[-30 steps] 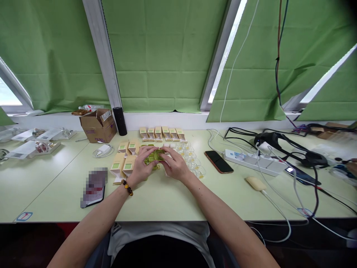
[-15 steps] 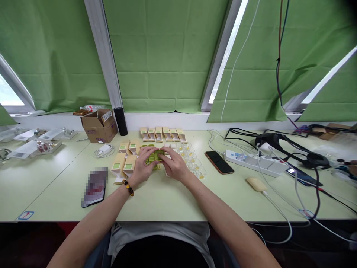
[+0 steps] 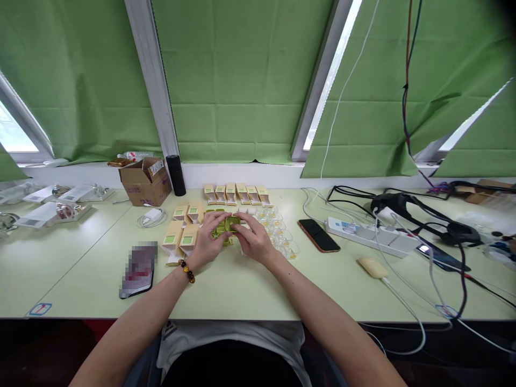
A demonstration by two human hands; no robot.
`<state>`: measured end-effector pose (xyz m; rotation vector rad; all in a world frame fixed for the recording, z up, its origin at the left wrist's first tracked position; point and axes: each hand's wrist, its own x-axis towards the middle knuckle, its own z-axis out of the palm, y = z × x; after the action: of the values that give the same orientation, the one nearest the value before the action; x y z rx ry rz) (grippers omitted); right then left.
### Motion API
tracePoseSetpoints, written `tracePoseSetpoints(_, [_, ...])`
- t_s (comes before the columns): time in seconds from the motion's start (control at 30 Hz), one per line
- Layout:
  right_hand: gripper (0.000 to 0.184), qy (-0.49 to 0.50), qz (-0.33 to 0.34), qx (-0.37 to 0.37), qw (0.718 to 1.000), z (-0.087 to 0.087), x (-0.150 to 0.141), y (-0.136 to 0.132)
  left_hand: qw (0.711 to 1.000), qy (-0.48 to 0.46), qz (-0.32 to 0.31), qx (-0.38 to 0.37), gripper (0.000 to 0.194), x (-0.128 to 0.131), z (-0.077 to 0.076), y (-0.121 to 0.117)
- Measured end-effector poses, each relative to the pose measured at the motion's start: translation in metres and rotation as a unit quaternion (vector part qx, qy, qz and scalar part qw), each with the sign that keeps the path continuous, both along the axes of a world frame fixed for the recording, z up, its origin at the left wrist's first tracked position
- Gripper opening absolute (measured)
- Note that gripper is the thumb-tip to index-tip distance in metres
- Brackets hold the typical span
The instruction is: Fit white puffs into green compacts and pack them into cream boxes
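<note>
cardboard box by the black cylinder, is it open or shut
Open: the cardboard box has raised top flaps rather than a closed lid. Whether anything is inside, I cannot tell.

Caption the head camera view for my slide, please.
Left hand and right hand hold a small green piece at a table, between yellow boxes and clear plastic pieces.

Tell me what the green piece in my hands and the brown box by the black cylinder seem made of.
Green piece: probably plastic, slightly glossy by its highlights, but too small to be sure. Brown box: matte cardboard, given its folded flaps.
</note>
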<state>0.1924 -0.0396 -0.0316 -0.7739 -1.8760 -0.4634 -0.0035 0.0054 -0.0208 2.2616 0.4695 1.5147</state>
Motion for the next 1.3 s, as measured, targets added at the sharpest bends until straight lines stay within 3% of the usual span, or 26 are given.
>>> tracePoseSetpoints(0.73, [0.033, -0.01, 0.005, -0.002, 1.0, -0.003, 0.0, 0.003, 1.0, 0.01, 0.014, 0.01, 0.046, -0.001, -0.001, 0.0])
tracePoseSetpoints(0.87, [0.035, 0.04, 0.019, -0.043, 0.998, 0.0, -0.005, -0.001, 1.0, 0.01, 0.012, 0.002, 0.05, -0.001, -0.001, 0.0])
tracePoseSetpoints(0.97, [0.045, 0.128, 0.028, -0.082, 0.988, 0.006, -0.01, -0.005, 1.0, -0.009, 0.002, -0.021, 0.066, -0.001, 0.0, -0.002])
tracePoseSetpoints(1.07, [0.055, 0.244, 0.061, -0.159, 0.955, 0.012, -0.011, -0.004, 0.998, -0.038, 0.001, -0.044, 0.068, -0.002, 0.001, -0.002])
tracePoseSetpoints(1.23, [0.052, 0.359, 0.28, -0.312, 0.834, 0.016, -0.002, 0.003, 0.996, -0.054, 0.046, -0.05, 0.046, -0.002, 0.002, 0.0])
tracePoseSetpoints(1.3, [0.05, 0.361, 0.324, -0.347, 0.802, 0.017, 0.001, 0.003, 0.996, -0.047, 0.055, -0.054, 0.042, -0.002, 0.002, 0.0])
